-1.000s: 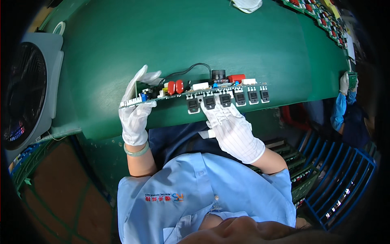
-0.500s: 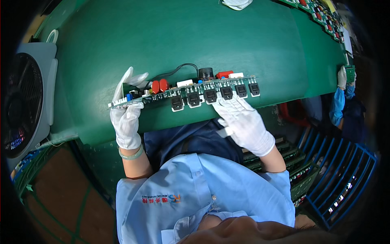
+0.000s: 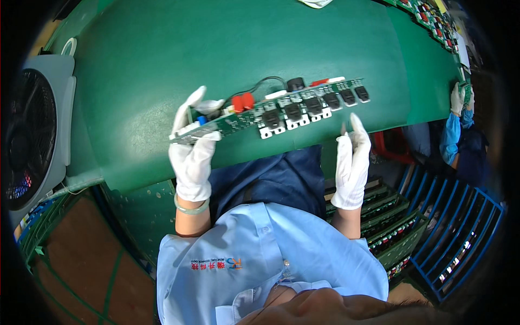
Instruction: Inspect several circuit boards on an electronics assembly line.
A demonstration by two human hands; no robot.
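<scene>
A long green circuit board (image 3: pixel 238 123) hangs tilted over the table, its right end raised. My gloved left hand (image 3: pixel 194 157) grips its left end, the thumb at the near edge and fingers behind. Red disc-shaped components (image 3: pixel 242 103), a black cylinder (image 3: pixel 296 84) and a looped black cable (image 3: pixel 269 79) stand on its far side. Black components with white pads (image 3: pixel 293 112) line its near side. My gloved right hand (image 3: pixel 352 168) is apart from the board, below its right end, forefinger stretched up. A small pointed piece (image 3: pixel 343 129) shows at its thumb tip, too blurred to name.
A fan (image 3: pixel 32 135) stands at the left edge of the green table (image 3: pixel 216 43). More populated boards (image 3: pixel 430 21) lie at the far right. Another person's gloved hands (image 3: pixel 459 98) hold a board there. Boards fill a green rack (image 3: pixel 398 235) beside a blue metal frame (image 3: pixel 455 238).
The board has shifted right and away from me, and its right end has tilted up. My right hand has let go of its near side and drawn back to the right.
</scene>
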